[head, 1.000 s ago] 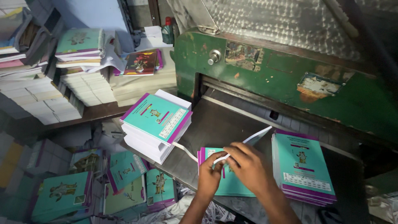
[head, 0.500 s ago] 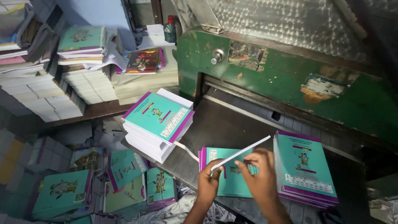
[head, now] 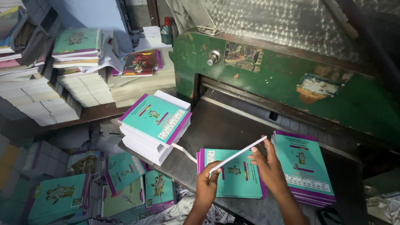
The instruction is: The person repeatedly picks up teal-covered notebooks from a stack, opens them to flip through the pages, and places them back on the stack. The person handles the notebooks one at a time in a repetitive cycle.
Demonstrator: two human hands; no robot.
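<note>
Two hands hold one thin booklet [head: 237, 155] edge-on above the dark metal table [head: 225, 125] of a green cutting machine [head: 291, 79]. The left hand [head: 207, 183] pinches the booklet's lower end between closed fingers, while the right hand [head: 268, 164] grips its upper part, fingers curled around the edge. Just beneath the booklet lies a small pile of teal booklets [head: 233, 175] with purple borders. Beside the right hand sits a second teal stack [head: 304, 166]. A taller stack [head: 156, 123] rests at the table's left corner. More teal booklets [head: 58, 196] lie on the floor below, and white paper piles [head: 37, 96] fill the shelf at left.
</note>
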